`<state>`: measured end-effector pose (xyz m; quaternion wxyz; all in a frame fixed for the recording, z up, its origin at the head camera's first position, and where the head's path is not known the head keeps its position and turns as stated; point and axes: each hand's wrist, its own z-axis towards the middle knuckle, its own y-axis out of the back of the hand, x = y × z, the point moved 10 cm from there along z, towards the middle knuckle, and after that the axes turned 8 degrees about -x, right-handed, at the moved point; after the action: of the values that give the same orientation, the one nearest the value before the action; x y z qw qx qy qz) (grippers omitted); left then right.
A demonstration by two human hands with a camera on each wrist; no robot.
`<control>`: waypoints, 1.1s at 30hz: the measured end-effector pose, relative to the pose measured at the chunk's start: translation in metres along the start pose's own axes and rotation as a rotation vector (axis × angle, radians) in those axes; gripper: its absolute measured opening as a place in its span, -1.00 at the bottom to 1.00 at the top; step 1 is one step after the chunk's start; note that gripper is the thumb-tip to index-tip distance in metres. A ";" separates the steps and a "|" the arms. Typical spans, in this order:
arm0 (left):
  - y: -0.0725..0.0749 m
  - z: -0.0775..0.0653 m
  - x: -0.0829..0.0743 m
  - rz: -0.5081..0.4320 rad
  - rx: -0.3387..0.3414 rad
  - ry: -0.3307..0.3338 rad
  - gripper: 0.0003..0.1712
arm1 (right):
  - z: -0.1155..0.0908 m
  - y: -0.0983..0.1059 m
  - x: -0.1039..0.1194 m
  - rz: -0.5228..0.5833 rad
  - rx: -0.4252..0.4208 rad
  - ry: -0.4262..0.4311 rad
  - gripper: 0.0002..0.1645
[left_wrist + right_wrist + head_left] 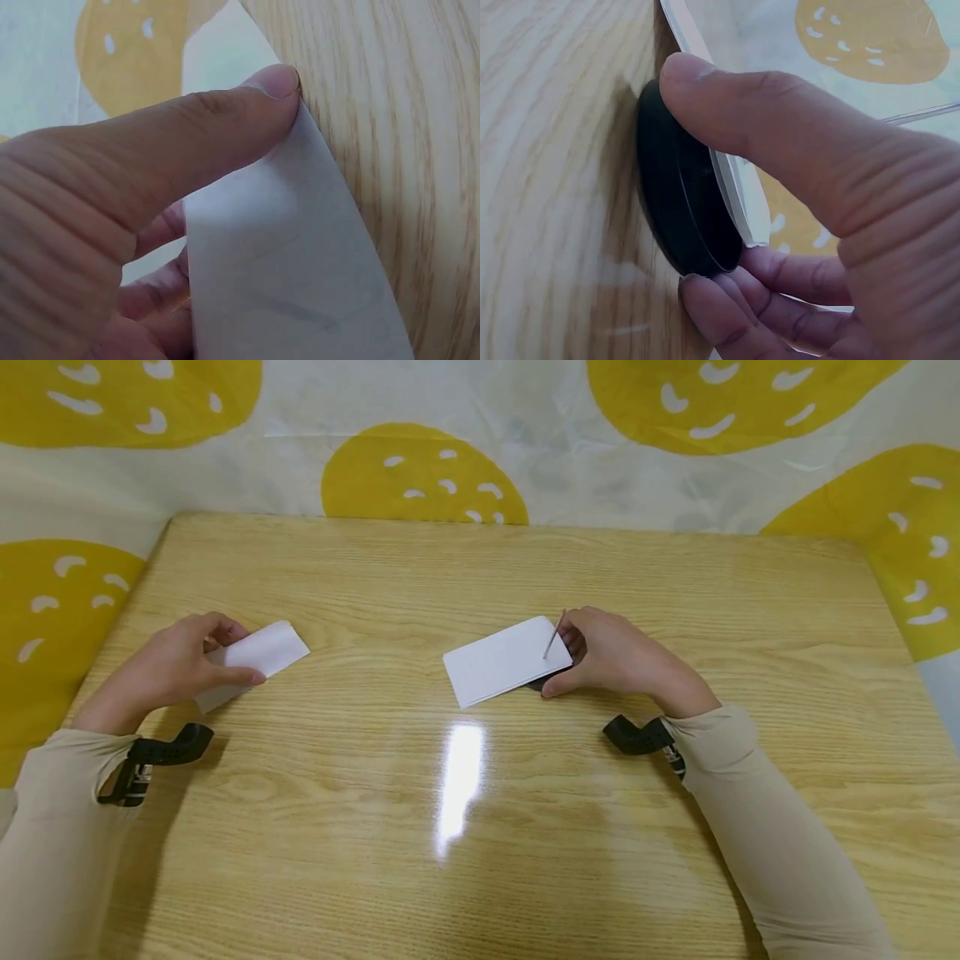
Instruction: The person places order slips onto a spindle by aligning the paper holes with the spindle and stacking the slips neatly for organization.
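My left hand (pixel 176 660) pinches a white paper slip (pixel 266 650) at the table's left. In the left wrist view its thumb lies across the paper (pixel 277 247), the other fingers partly hidden behind. My right hand (pixel 611 652) grips the round black base (pixel 675 187) of a bill spike, thumb on the near edge, fingertips at the opposite edge. A thin metal spike (pixel 555 633) rises through a small stack of white paper slips (pixel 498 662) near their right end. The stack covers most of the base, and its layered edges (pixel 731 195) show in the right wrist view.
The wood-grain table (pixel 337 827) spreads under both hands, with a bright light reflection in front of the stack. Behind it hangs a white cloth with yellow patterns (pixel 423 477). Black wrist mounts (pixel 176 747) jut from both beige sleeves.
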<state>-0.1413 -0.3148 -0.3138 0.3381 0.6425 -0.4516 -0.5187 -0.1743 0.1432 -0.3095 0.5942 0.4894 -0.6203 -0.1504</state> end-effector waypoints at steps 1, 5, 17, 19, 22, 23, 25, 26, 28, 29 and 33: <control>0.001 0.000 0.000 0.004 -0.005 -0.001 -0.08 | 0.000 0.000 0.000 0.002 0.002 0.001 -0.24; 0.005 -0.002 0.000 0.019 -0.015 0.016 0.01 | -0.001 0.002 -0.001 0.006 0.007 0.000 -0.23; 0.026 -0.012 -0.016 0.022 -0.203 -0.056 -0.38 | -0.003 0.003 -0.001 0.007 0.020 0.014 -0.29; 0.032 -0.014 -0.022 0.025 -0.254 -0.081 -0.46 | -0.003 0.003 0.000 0.010 0.026 0.017 -0.30; 0.040 -0.017 -0.030 0.014 -0.298 -0.102 -0.51 | -0.004 0.003 -0.001 0.009 0.033 0.017 -0.30; 0.041 -0.018 -0.034 0.011 -0.303 -0.113 -0.52 | -0.004 0.003 -0.001 0.010 0.035 0.016 -0.29; 0.044 -0.020 -0.041 0.011 -0.312 -0.127 -0.56 | -0.004 0.002 -0.001 0.013 0.040 0.015 -0.27; 0.045 -0.021 -0.045 0.008 -0.317 -0.137 -0.57 | -0.004 0.002 -0.002 0.014 0.042 0.014 -0.26; 0.046 -0.022 -0.050 0.000 -0.317 -0.147 -0.58 | -0.005 0.003 -0.002 0.016 0.045 0.015 -0.25; 0.048 -0.022 -0.052 -0.003 -0.320 -0.150 -0.58 | -0.005 0.003 -0.002 0.017 0.047 0.017 -0.24; 0.050 -0.022 -0.059 -0.041 -0.300 -0.128 -0.56 | -0.008 0.006 -0.003 0.016 0.054 0.019 -0.22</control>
<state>-0.1348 -0.2789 -0.2426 0.3900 0.5594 -0.3764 -0.6272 -0.1702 0.1514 -0.3041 0.5881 0.5015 -0.6223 -0.1240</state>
